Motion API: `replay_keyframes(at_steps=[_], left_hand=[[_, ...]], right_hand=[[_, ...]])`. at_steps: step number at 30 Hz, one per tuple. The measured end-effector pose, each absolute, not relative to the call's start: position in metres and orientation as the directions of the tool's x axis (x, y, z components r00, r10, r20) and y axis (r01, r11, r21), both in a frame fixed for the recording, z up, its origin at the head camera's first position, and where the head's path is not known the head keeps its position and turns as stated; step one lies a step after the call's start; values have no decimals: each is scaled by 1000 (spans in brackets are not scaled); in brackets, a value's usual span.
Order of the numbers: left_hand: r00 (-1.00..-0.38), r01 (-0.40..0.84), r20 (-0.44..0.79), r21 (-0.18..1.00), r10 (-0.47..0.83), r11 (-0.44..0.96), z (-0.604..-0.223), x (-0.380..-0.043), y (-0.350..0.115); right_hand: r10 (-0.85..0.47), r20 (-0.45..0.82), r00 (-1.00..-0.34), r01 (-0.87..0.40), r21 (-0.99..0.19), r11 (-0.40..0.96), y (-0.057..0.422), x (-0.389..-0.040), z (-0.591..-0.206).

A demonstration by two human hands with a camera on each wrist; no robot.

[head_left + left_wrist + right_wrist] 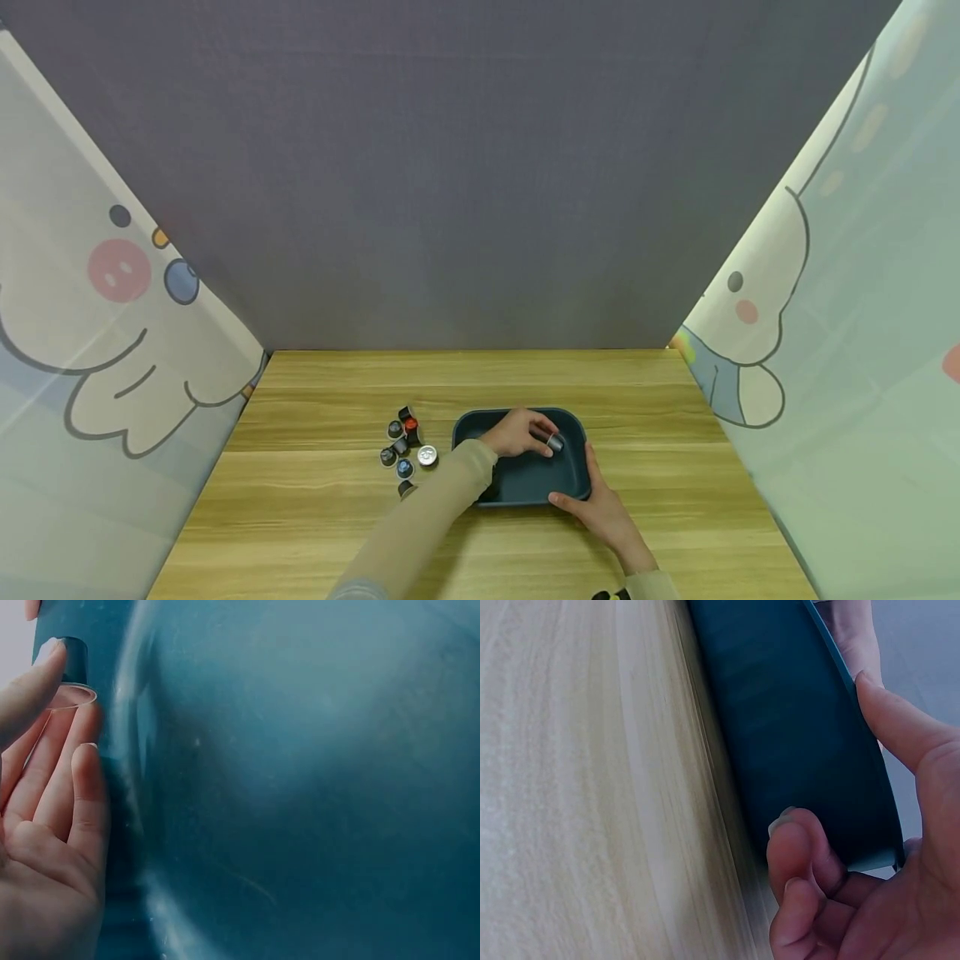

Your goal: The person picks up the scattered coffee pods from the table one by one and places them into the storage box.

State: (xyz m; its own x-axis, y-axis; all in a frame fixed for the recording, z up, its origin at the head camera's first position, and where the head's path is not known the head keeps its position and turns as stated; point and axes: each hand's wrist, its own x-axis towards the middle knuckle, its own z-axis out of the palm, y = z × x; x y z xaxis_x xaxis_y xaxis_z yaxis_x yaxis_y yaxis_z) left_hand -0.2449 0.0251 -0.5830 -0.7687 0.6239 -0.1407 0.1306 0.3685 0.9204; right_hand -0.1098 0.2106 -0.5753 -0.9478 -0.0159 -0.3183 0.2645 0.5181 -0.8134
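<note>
My left hand (517, 433) reaches over a dark blue-green rectangular tray (525, 482) and pinches a coffee capsule (555, 442) between thumb and fingers. In the left wrist view the capsule (76, 661) has a dark body and a pale rimmed lid, with the thumb on one side and fingertips at the lid. At the tray's near right corner, my right hand (603, 504) grips the wall. Its thumb lies at the rim and its other fingers curl by the outer side, as the right wrist view shows of the tray (795, 712). My left forearm covers the tray's left part.
Left of the tray, several loose coffee capsules (405, 468) lie in a cluster on the wooden table (645, 417), among them a red-topped one (411, 425) and one with its silver lid (427, 455) up. A grey wall (465, 208) rises behind the table, with printed panels at both sides.
</note>
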Motion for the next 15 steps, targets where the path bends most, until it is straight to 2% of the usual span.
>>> replay_keyframes(at_steps=[15], left_hand=[[-761,104,-161,926,628,363,-583,-244,27]], right_hand=[[-45,-308,-950,241,-821,518,213,-111,-578]])
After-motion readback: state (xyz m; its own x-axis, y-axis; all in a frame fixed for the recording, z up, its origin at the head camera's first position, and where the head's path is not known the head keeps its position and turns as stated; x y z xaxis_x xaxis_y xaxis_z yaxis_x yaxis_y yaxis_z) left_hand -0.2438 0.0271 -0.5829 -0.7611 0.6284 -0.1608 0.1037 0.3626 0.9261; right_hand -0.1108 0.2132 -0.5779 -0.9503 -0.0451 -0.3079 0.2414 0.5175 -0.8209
